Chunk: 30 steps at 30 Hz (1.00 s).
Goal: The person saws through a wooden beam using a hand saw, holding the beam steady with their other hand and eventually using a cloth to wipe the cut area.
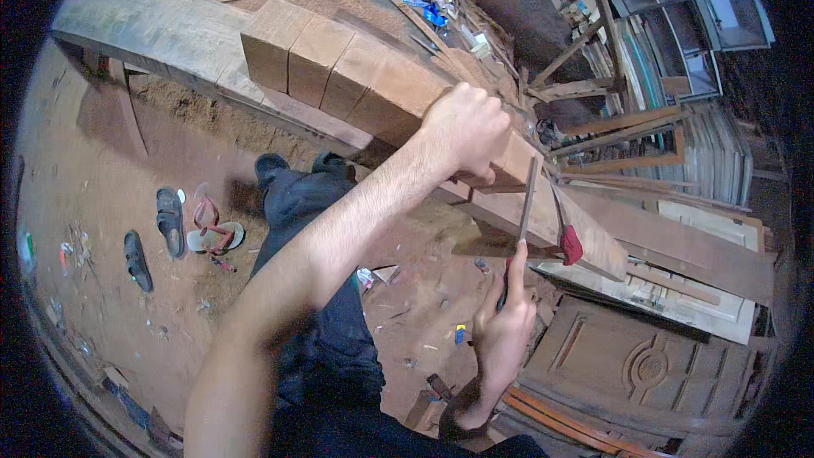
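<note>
Gripping a slim grey tool (528, 200): right hand (505, 324); clasping tan squared wood (517, 158): left hand (466, 125).

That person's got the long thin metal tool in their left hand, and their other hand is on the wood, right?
One thing is swapped: which hand is which. The head view shows the long thin metal tool in the right hand; the left hand is on the wood.

I'm in a woodshop. Wooden blocks (318, 44) line my worktop (157, 30) at eleven o'clock. A carved door (589, 356) is at four.
</note>
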Available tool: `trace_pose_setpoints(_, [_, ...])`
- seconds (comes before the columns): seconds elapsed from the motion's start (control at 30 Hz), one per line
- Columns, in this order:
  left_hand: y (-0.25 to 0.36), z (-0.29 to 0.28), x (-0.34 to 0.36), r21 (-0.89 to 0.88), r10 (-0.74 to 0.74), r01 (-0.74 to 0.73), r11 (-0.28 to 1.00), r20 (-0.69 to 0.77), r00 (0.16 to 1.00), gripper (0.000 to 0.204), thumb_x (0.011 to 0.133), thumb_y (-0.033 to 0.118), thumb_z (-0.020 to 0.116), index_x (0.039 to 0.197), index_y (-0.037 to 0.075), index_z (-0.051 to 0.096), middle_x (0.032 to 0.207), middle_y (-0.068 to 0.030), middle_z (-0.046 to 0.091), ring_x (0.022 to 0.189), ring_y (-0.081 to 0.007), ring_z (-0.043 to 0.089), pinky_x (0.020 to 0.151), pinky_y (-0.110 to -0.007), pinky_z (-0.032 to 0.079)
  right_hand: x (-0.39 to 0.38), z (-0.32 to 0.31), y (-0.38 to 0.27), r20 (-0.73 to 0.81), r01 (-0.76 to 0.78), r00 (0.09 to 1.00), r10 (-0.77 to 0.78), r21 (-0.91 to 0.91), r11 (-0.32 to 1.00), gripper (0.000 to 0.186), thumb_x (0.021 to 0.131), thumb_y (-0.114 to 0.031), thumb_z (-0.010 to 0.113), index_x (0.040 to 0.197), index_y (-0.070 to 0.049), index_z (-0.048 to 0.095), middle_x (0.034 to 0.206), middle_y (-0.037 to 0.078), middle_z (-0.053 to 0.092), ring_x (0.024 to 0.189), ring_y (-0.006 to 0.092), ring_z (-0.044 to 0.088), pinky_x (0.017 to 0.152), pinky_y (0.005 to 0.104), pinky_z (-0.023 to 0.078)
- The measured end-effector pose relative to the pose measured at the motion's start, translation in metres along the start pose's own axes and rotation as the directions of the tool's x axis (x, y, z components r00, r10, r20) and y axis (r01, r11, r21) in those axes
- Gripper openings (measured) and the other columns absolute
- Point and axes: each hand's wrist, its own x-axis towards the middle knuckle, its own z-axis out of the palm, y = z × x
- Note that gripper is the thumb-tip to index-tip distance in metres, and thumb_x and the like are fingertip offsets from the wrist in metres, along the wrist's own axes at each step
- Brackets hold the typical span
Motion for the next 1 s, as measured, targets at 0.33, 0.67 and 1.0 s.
trace_pose_setpoints(0.33, [-0.002,0.002,0.007,0.009,-0.014,0.014,1.0,-0.008,1.0,0.067,0.057,0.061,0.087,0.086,0.001,0.073,0.089,-0.0162,0.074,0.086,-0.0326,0.073,0.079,-0.043,0.058,0.086,0.02,0.0,-0.105,0.068,0.992,-0.068,0.005,0.998,0.059,0.097,-0.011,0.054,0.154,-0.012,0.039,0.086,0.032,0.065,0.083,0.0493,0.067,0.072,0.0566,0.049])
trace_pose_setpoints(0.67, [0.003,0.006,0.006,0.062,-0.011,0.012,0.998,-0.006,1.0,0.071,0.056,0.065,0.086,0.091,0.004,0.075,0.097,-0.0139,0.074,0.095,-0.0293,0.072,0.085,-0.041,0.056,0.078,0.014,0.009,-0.056,0.063,0.997,-0.061,0.031,0.998,0.056,0.099,-0.015,0.054,0.153,-0.015,0.04,0.091,0.034,0.066,0.086,0.0507,0.066,0.074,0.0607,0.05])
trace_pose_setpoints(1.0, [0.008,-0.002,0.005,0.11,-0.049,0.045,0.993,0.035,0.998,0.073,0.058,0.066,0.086,0.098,0.005,0.074,0.1,-0.0119,0.073,0.099,-0.0272,0.071,0.086,-0.039,0.056,0.007,-0.007,-0.004,0.001,-0.058,0.998,0.058,0.14,0.988,0.053,0.098,-0.01,0.054,0.15,-0.011,0.043,0.1,0.033,0.065,0.094,0.0497,0.064,0.076,0.0584,0.05])
